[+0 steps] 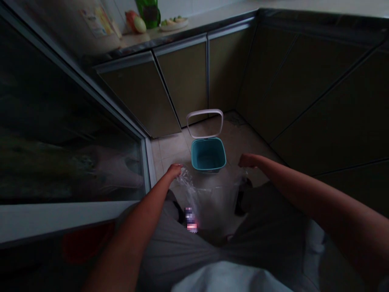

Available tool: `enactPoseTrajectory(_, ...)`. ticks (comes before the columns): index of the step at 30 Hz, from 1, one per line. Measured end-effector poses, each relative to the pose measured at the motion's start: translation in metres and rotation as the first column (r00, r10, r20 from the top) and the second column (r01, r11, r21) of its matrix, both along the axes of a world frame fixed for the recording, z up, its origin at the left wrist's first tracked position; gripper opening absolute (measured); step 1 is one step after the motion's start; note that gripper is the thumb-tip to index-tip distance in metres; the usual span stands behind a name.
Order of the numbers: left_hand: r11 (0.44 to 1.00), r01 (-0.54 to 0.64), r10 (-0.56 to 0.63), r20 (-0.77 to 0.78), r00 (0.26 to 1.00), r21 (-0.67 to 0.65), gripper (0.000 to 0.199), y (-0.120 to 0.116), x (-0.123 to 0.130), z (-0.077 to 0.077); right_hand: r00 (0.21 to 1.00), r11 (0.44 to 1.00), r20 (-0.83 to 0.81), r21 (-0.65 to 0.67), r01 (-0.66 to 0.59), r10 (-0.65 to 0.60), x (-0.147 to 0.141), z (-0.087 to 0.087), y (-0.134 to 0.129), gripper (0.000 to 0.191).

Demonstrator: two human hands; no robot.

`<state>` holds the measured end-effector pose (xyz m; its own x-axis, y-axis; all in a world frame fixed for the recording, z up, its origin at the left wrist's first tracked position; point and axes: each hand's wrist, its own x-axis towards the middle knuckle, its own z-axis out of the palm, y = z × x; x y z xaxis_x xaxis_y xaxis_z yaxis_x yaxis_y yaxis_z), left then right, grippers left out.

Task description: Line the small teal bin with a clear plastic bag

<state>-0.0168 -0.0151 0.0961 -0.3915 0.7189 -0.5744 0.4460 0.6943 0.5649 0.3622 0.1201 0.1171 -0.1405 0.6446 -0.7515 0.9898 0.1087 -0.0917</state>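
A clear plastic bag [209, 198] is stretched between my two hands, above the floor and in front of my knees. My left hand [174, 170] is closed on its bunched left edge. On the other side my right hand [247, 160] is closed on the bag's right edge. Just beyond the bag stands a teal trash can [208, 154], its top uncovered and its inside dark. Its pale rim frame [205, 123] is tipped up at the back. Neither hand touches the can.
Cabinets [182, 77] line the back and right. On the counter [146, 38] sit a plate of food [174, 24], a green container [148, 12] and round produce [135, 22]. A glass door [69, 121] stands at left. A phone-like object [191, 219], blurred out, lies between my legs.
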Motion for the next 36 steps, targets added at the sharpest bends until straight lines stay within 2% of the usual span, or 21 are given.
enactPoseTrajectory(6, 0.997, -0.072, 0.072, 0.046, 0.996, -0.011, 0.032, 0.009, -0.003, -0.004, 0.997, 0.997, -0.037, -0.033, 0.070, -0.071, 0.005, -0.003, 0.012, 0.023)
enactPoseTrajectory(12, 0.994, -0.076, 0.071, 0.070, 0.995, 0.074, 0.029, 0.017, -0.008, 0.003, 0.981, 0.982, -0.067, -0.065, 0.177, -0.182, 0.008, -0.005, 0.017, 0.020)
enactPoseTrajectory(18, 0.991, -0.030, 0.029, 0.005, 1.000, 0.131, 0.038, 0.024, -0.006, 0.002, 0.976, 0.979, -0.088, -0.065, 0.193, -0.198, 0.010, 0.000, 0.013, 0.014)
enactPoseTrajectory(21, 0.986, 0.061, -0.045, -0.104, 0.994, 0.154, 0.047, 0.024, -0.005, 0.007, 0.974, 0.976, -0.067, -0.038, 0.215, -0.217, 0.008, 0.002, 0.013, 0.018)
enactPoseTrajectory(24, 0.966, 0.215, -0.168, -0.286, 0.943, 0.143, 0.056, 0.025, -0.003, 0.019, 0.976, 0.978, -0.070, -0.006, 0.208, -0.208, 0.004, 0.008, 0.014, 0.022)
enactPoseTrajectory(26, 0.951, 0.277, -0.215, -0.349, 0.912, 0.137, 0.059, 0.026, 0.000, 0.032, 0.979, 0.982, -0.085, 0.028, 0.188, -0.185, 0.002, 0.013, 0.014, 0.023)
enactPoseTrajectory(32, 0.908, 0.378, -0.294, -0.366, 0.883, 0.180, 0.056, 0.025, 0.007, 0.071, 0.988, 0.970, -0.110, 0.204, 0.133, -0.112, -0.005, 0.022, 0.016, 0.046)
enactPoseTrajectory(36, 0.891, 0.420, -0.355, -0.313, 0.881, 0.172, 0.053, 0.023, 0.006, 0.086, 0.986, 0.953, -0.119, 0.267, 0.144, -0.116, -0.017, 0.024, 0.031, 0.044)
